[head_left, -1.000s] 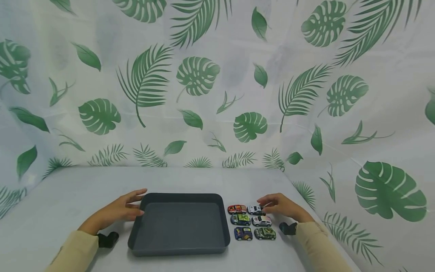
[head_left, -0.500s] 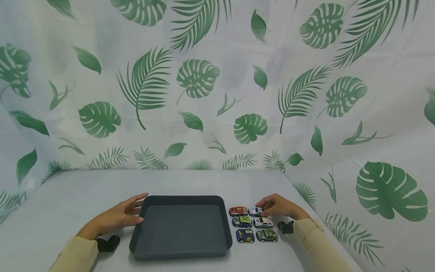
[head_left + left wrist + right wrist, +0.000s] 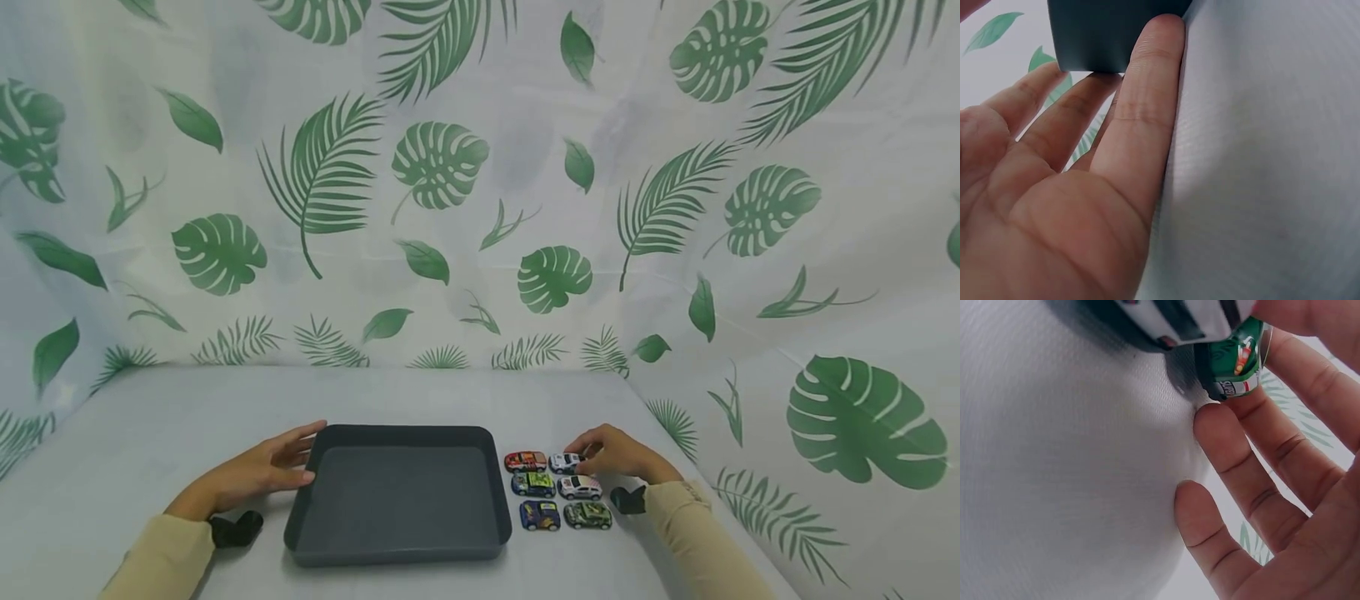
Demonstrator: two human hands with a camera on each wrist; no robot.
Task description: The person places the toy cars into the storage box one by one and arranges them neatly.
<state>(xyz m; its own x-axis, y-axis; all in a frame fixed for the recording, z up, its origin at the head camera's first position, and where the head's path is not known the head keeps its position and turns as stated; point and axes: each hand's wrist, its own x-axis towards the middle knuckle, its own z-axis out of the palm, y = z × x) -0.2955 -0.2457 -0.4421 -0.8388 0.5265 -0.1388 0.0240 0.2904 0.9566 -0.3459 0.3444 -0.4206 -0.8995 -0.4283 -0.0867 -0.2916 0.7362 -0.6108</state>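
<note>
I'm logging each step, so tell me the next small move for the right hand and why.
Probably lift the white toy car clear of the table. The right hand already has fingers curled around it at the far right of the six-car group, while the left hand rests against the empty grey tray.

The grey table (image 3: 450, 392) lies open behind the dark tray (image 3: 401, 550) and to its left. The tray's raised rim walls the middle. On its right, six toy cars (image 3: 558, 498) sit tightly packed — no finger gap between them — with the right hand (image 3: 615, 454) over the back-right white car (image 3: 564, 462).
</note>
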